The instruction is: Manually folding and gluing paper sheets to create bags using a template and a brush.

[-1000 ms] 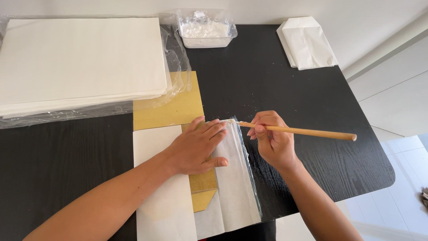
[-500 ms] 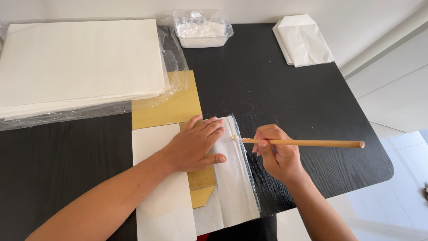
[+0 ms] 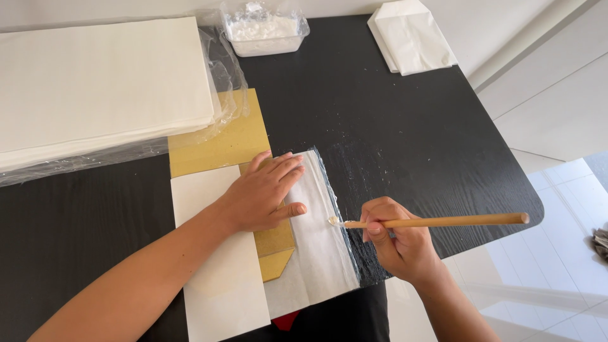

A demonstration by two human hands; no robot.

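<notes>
Left hand [image 3: 263,193] presses flat on thin, floppy paper [image 3: 320,247] – right hand [image 3: 399,244] pinches a stiff, light stick [image 3: 437,221], its tip at the paper's edge.

Clear plastic tub [image 3: 263,28], white contents, at table's far edge [image 3: 342,19]

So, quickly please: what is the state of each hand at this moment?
Left hand: open, pressed flat on the white paper.
Right hand: closed, holding the wooden stick, whose tip is at the paper's edge.
</notes>
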